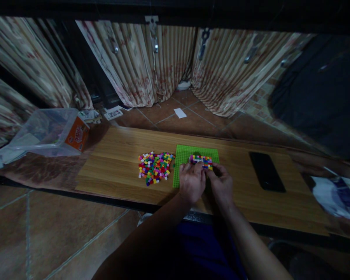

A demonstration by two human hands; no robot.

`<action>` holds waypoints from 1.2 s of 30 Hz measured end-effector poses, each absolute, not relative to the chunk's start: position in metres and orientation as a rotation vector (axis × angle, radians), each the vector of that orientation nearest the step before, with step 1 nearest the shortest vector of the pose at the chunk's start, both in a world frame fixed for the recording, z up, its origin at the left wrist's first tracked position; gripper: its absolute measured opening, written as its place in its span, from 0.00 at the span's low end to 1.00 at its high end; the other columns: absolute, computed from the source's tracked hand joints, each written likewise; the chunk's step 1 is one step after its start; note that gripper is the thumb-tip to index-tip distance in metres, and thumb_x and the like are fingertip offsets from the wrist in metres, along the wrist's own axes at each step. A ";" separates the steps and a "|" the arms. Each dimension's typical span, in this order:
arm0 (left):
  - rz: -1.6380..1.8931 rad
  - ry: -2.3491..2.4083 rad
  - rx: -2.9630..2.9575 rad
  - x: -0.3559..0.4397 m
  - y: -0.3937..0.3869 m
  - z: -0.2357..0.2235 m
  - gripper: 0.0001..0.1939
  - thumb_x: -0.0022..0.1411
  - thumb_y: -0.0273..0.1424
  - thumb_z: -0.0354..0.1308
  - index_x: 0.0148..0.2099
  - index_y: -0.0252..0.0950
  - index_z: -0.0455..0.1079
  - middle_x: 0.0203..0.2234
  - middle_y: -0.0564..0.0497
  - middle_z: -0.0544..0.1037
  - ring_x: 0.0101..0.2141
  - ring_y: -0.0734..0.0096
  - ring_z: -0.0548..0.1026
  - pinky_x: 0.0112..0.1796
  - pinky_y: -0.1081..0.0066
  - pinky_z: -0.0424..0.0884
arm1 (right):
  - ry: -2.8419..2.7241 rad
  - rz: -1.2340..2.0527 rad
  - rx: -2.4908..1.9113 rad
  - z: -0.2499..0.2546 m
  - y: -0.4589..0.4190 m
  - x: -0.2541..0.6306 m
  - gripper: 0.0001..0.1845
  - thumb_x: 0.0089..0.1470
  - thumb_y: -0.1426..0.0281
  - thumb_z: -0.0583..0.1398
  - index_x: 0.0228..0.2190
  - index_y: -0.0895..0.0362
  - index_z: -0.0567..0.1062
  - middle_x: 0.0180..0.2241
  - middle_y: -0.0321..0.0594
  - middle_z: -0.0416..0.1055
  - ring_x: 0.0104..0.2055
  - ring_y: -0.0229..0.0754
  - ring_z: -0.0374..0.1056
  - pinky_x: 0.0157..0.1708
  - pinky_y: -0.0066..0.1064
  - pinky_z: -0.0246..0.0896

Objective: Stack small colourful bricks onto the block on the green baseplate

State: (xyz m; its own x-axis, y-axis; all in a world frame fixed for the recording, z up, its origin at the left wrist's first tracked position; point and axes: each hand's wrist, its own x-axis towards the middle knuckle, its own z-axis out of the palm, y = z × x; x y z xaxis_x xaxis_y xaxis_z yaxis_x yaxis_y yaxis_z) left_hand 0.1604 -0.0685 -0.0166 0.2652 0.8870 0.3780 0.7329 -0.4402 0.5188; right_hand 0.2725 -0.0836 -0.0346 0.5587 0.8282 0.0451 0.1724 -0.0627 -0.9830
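A bright green studded baseplate (181, 153) lies on the wooden board in front of me. On it stands a block of small multicoloured toy bricks (201, 158), in rows. My left hand (191, 182) rests over the near left part of this block, fingers bent and close together; what lies under the fingertips is hidden. My right hand (222, 186) is at the block's near right edge, thumb and forefinger drawn together against the bricks. Whether a single loose brick is between its fingers is too small to tell. Left of the baseplate spreads a pile of loose toy bricks (155, 167).
A black phone (266, 171) lies on the wooden board (113, 155) to the right. At the far left stands a clear plastic box (52, 134) with an orange label. A white bag (328, 196) sits at the right end. Curtains (134, 66) hang beyond the board.
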 end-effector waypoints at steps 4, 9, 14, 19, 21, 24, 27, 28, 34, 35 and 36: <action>0.914 1.501 2.295 0.161 -0.068 -0.017 0.13 0.66 0.30 0.51 0.51 0.37 0.69 0.37 0.48 0.81 0.40 0.60 0.74 0.44 0.59 0.63 | -0.880 0.646 -1.586 -0.036 -0.082 0.272 0.21 0.44 0.60 0.65 0.40 0.57 0.76 0.38 0.45 0.78 0.39 0.46 0.73 0.44 0.42 0.66; 0.901 1.473 2.295 0.156 -0.074 -0.011 0.15 0.66 0.30 0.50 0.54 0.38 0.67 0.40 0.49 0.81 0.41 0.60 0.73 0.46 0.58 0.64 | -0.893 0.624 -1.594 -0.039 -0.082 0.274 0.22 0.45 0.58 0.65 0.41 0.57 0.76 0.39 0.45 0.78 0.40 0.47 0.73 0.45 0.43 0.66; 0.916 1.477 2.308 0.123 -0.083 -0.010 0.16 0.65 0.30 0.52 0.55 0.40 0.67 0.41 0.50 0.81 0.41 0.60 0.73 0.45 0.59 0.64 | -0.876 0.719 -1.576 -0.041 -0.088 0.279 0.24 0.43 0.55 0.67 0.40 0.57 0.76 0.39 0.45 0.78 0.41 0.47 0.73 0.45 0.43 0.66; 0.861 1.716 2.277 0.072 -0.081 -0.015 0.13 0.62 0.27 0.56 0.49 0.39 0.72 0.45 0.48 0.79 0.45 0.58 0.72 0.47 0.59 0.64 | -0.805 0.742 -1.520 -0.045 -0.092 0.282 0.24 0.45 0.55 0.67 0.41 0.56 0.77 0.40 0.44 0.77 0.41 0.46 0.72 0.46 0.44 0.65; 0.844 1.821 2.272 0.058 -0.080 -0.017 0.12 0.62 0.28 0.56 0.47 0.39 0.73 0.45 0.47 0.78 0.45 0.56 0.71 0.47 0.58 0.64 | -0.817 0.721 -1.534 -0.045 -0.093 0.281 0.24 0.46 0.55 0.66 0.41 0.56 0.77 0.40 0.44 0.77 0.41 0.46 0.72 0.46 0.45 0.65; 0.805 1.888 2.265 0.048 -0.080 -0.020 0.11 0.61 0.30 0.57 0.46 0.40 0.74 0.46 0.47 0.77 0.45 0.55 0.71 0.48 0.56 0.63 | -0.847 0.701 -1.536 -0.043 -0.096 0.279 0.23 0.47 0.55 0.65 0.41 0.56 0.77 0.40 0.45 0.77 0.41 0.46 0.72 0.46 0.44 0.65; 0.794 1.898 2.269 0.049 -0.080 -0.021 0.10 0.61 0.31 0.57 0.45 0.40 0.75 0.46 0.46 0.77 0.46 0.54 0.70 0.48 0.55 0.63 | -0.869 0.692 -1.534 -0.041 -0.098 0.278 0.22 0.48 0.55 0.65 0.41 0.56 0.77 0.41 0.44 0.77 0.43 0.47 0.72 0.46 0.44 0.65; 0.795 1.902 2.273 0.051 -0.079 -0.021 0.11 0.61 0.31 0.57 0.45 0.40 0.75 0.46 0.46 0.77 0.46 0.54 0.70 0.47 0.54 0.64 | -0.873 0.690 -1.538 -0.041 -0.099 0.279 0.22 0.49 0.55 0.65 0.41 0.56 0.77 0.41 0.44 0.77 0.43 0.47 0.72 0.47 0.44 0.65; 0.740 1.840 2.347 0.070 -0.061 -0.016 0.15 0.62 0.32 0.56 0.50 0.44 0.74 0.49 0.46 0.75 0.47 0.53 0.68 0.47 0.53 0.64 | -0.854 0.692 -1.560 -0.044 -0.099 0.280 0.22 0.49 0.55 0.64 0.41 0.56 0.77 0.41 0.43 0.77 0.43 0.46 0.72 0.47 0.43 0.65; 0.703 1.829 2.362 0.072 -0.056 -0.016 0.14 0.62 0.31 0.56 0.50 0.44 0.74 0.48 0.46 0.75 0.47 0.52 0.68 0.47 0.52 0.63 | -0.858 0.685 -1.562 -0.044 -0.100 0.279 0.22 0.49 0.55 0.64 0.41 0.56 0.77 0.41 0.44 0.77 0.43 0.46 0.72 0.47 0.43 0.65; 0.661 1.814 2.377 0.075 -0.052 -0.016 0.13 0.62 0.31 0.55 0.48 0.44 0.74 0.48 0.46 0.75 0.47 0.52 0.68 0.47 0.52 0.63 | -0.863 0.680 -1.568 -0.043 -0.100 0.279 0.22 0.49 0.54 0.64 0.41 0.56 0.77 0.41 0.44 0.77 0.43 0.46 0.72 0.47 0.43 0.65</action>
